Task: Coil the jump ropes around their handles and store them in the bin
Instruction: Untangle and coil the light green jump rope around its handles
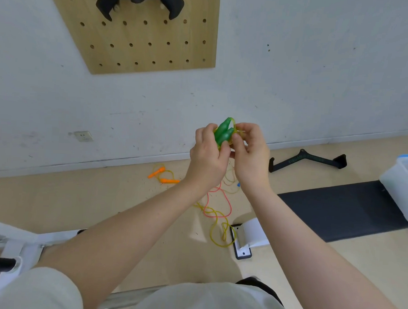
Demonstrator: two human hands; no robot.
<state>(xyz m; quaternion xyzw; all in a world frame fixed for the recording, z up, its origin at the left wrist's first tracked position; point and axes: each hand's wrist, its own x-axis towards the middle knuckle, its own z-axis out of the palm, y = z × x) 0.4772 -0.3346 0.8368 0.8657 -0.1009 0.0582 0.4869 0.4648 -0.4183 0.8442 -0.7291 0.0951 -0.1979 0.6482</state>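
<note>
Against the white wall hangs a wooden pegboard carrying one black bracket-like item, and the tan floor below holds a single dark mat. At the right edge one white plastic bin sits on the mat, tilted, with something yellow just showing inside; the rest of its contents cannot be told. One black V-shaped bar with two grips lies on the floor by the wall. Two green handles are held side by side well above the floor, long axes running up and slightly right, narrow ends pointing toward the wall. The left hand is wrapped closed around their lower part; the right hand pinches the yellow-green cord at their top, fingers curled in. That cord trails down in loose loops to the floor, crossing one pink cord. Two orange handles with a yellowish cord lie on the floor left of the hands, one pointing up-right, the other roughly level.
</note>
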